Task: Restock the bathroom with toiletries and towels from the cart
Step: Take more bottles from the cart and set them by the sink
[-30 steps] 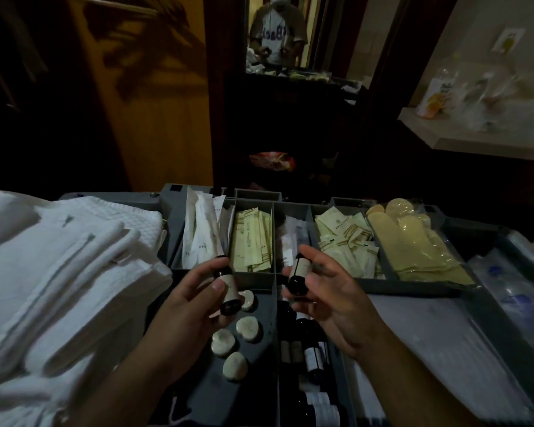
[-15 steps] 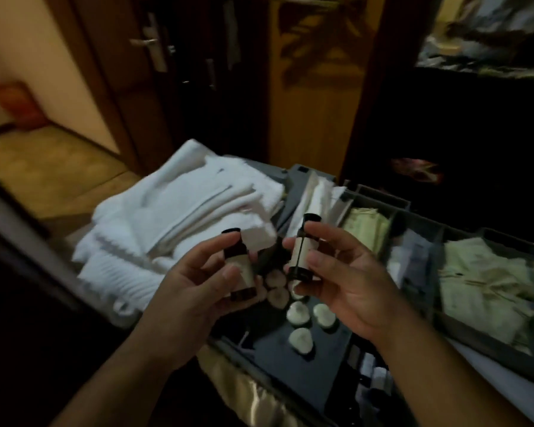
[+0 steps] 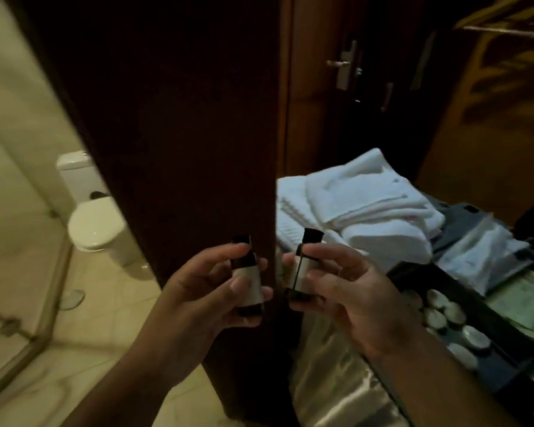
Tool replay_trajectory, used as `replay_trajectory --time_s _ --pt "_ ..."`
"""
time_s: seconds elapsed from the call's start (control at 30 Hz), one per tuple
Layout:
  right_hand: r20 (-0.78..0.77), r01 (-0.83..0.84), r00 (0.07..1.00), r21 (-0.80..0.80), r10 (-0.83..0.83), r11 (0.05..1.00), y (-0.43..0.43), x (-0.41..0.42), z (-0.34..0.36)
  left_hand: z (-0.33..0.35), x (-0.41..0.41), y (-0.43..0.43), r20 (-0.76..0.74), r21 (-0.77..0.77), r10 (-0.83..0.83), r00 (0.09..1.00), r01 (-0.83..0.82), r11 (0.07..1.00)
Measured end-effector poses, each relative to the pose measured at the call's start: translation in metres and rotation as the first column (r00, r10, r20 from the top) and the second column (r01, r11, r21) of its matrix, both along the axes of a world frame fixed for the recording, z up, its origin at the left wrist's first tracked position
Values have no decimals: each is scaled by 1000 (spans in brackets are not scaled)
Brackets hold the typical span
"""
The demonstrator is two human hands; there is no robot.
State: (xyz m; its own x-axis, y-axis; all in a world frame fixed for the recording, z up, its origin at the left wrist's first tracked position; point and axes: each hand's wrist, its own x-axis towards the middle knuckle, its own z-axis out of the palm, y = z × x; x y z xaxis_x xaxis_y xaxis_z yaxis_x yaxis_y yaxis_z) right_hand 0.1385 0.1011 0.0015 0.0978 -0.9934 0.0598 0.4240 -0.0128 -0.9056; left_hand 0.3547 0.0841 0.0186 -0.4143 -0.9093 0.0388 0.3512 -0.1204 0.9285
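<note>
Left-hand bottle (image 3: 248,280): black cap, dark shoulder, cream label, dark base; right-hand bottle (image 3: 301,272): black cap, cream label with dark vertical stripe; towels (image 3: 370,208): white, ribbed weave on lower folds; soaps (image 3: 453,322): off-white on black tray (image 3: 494,331); toilet (image 3: 93,223): white; floor tiles (image 3: 84,349): cream, faintly veined; door edge (image 3: 198,134): dark brown, plain; cart skirt (image 3: 336,374): glossy pale gold

Cart (image 3: 506,374) cut off at right edge, bottle labels unreadable.

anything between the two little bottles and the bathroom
Yes. The dark door panel stands upright directly ahead of both bottles. The tiled floor and toilet show past its left edge.
</note>
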Motion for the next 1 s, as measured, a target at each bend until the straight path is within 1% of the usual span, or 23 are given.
replay_trajectory --time_s 0.13,0.23,0.3,0.37,0.43,0.53,0.6,0.7,0.77,0.87,1.0 --pt "-11 -126 992 -9 126 992 3 68 12 -1 74 15 -97 0 119 988 -120 993" --pt "-85 -182 980 -1 182 983 5 126 7 -6 130 27 -81 5 176 981 -176 984" --pt "-129 -203 970 22 204 979 1 173 3 -8 175 35 -78 11 254 964 -254 967" --pt "-119 -214 969 24 215 977 -4 220 3 -9 220 43 -83 28 337 938 -336 941" --pt "-109 -269 957 10 269 963 -8 264 3 -11 265 51 -61 33 401 914 -399 916" --pt "-34 -345 938 16 345 939 -16 327 -3 -15 330 68 -31 44 490 871 -489 871" --pt "8 -384 923 40 384 923 -20 371 -6 -19 371 80 -11 60 575 818 -573 817" --pt "65 -435 900 116 430 893 -22 438 -9 -25 426 103 2 68 681 732 -679 731" --pt "83 -477 879 154 470 865 -22 482 -8 -27 459 121 2 66 751 660 -750 659" --pt "106 -557 830 194 547 807 -20 546 -7 -28 506 148 -19 83 853 521 -850 520" --pt "133 -673 736 256 664 694 -20 634 -12 -34 565 180 -25 113 942 334 -935 335"
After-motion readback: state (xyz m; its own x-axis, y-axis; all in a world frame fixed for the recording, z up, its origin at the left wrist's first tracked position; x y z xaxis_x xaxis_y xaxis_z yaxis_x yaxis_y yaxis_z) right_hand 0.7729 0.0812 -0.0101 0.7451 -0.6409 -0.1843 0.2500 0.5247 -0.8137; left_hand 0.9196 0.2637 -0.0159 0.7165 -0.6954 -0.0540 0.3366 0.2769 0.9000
